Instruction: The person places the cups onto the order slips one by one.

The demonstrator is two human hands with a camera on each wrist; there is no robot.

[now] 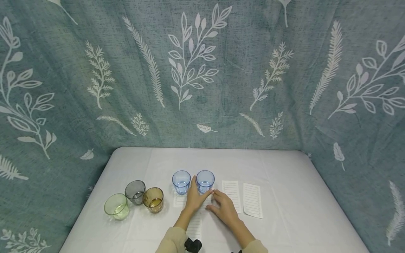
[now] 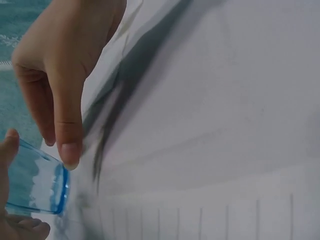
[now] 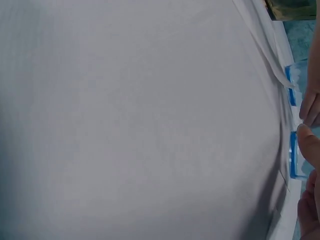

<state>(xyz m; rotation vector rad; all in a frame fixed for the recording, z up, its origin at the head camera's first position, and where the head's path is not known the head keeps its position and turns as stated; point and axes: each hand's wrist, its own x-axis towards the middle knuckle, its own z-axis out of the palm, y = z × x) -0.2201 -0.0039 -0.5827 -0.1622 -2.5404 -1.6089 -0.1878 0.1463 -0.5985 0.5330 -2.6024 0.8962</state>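
My left hand [image 1: 195, 198] grips a clear blue drinking glass [image 1: 205, 181], its fingers along the left side and its thumb across the front. In the left wrist view the same glass [image 2: 42, 182] appears sideways between fingers and thumb. My right hand [image 1: 225, 207] is just to the right and nearer me, fingers loosely bent and nothing held. Its thumb tip comes close to the glass's blue edge in the left wrist view. A second blue glass [image 1: 181, 181] stands upright left of the left hand. Lined paper [image 1: 180, 201] lies in front of it.
Grey [image 1: 135, 192], amber [image 1: 153, 199] and green [image 1: 116, 206] glasses stand grouped on the left of the white-covered table [image 1: 300, 211]. Two lined paper strips [image 1: 252, 200] lie to the right of the hands. Another strip [image 1: 194, 228] lies between the forearms. A patterned curtain [image 1: 234, 116] hangs behind.
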